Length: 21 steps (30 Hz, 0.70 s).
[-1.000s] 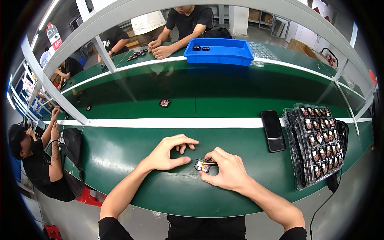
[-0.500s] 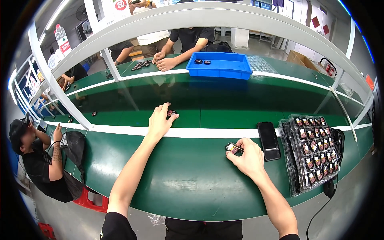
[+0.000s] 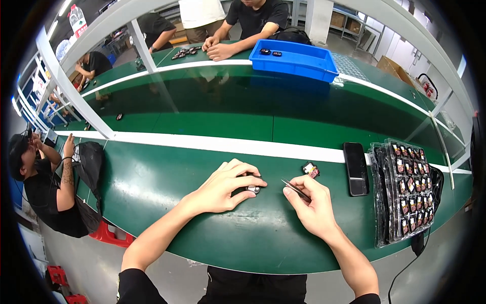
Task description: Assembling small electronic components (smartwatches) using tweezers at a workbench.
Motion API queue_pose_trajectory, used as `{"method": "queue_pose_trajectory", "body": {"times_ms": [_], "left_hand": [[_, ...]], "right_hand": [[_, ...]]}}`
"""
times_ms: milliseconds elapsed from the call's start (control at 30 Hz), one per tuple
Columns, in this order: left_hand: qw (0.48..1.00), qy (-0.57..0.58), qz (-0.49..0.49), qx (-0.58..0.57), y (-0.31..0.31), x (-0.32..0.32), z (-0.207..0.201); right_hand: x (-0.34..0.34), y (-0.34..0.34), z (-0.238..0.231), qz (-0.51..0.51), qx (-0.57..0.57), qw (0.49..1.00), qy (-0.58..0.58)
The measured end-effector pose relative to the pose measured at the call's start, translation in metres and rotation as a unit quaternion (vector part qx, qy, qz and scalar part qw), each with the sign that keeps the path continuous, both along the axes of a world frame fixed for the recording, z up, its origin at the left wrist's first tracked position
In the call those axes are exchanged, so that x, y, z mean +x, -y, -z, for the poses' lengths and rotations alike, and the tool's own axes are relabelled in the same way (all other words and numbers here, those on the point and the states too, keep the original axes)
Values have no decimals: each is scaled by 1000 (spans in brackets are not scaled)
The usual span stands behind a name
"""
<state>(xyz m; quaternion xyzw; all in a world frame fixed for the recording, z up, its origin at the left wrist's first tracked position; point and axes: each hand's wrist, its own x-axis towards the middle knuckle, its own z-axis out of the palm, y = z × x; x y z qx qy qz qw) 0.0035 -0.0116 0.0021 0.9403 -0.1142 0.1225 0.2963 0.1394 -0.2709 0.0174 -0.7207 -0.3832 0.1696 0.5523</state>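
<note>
My left hand [image 3: 225, 188] is closed around a small black part [image 3: 254, 189] on the green bench, its thumb and fingers at the part's sides. A silvery patch shows on that part; my fingers cover much of the rest. My right hand [image 3: 315, 203] grips dark pointed tweezers [image 3: 295, 188], whose tip points left toward the part. Just beyond the right hand lies another small black part [image 3: 311, 169] with a pink and white label, apart from the tweezers.
To the right are a black phone [image 3: 356, 169] and stacked clear trays [image 3: 378, 202] of similar parts. A white rail [image 3: 217, 142] edges the belt [image 3: 223, 124], beyond which stands a blue bin [image 3: 298, 68]. Co-workers sit opposite and at the left; a dark bag [image 3: 91, 167] is nearby.
My left hand has drawn back from the belt to the bench, bringing a small part along. The labelled part by my right hand now lies free, with the tweezers away from it.
</note>
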Motion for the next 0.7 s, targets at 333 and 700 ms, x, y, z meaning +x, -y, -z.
{"method": "queue_pose_trajectory", "body": {"times_ms": [333, 700], "left_hand": [[997, -8, -28, -73, 7, -5, -2], [998, -24, -56, 21, -8, -6, -9]], "right_hand": [[-13, -2, 16, -42, -19, 998, 41], [-14, -5, 14, -18, -28, 996, 86]]}}
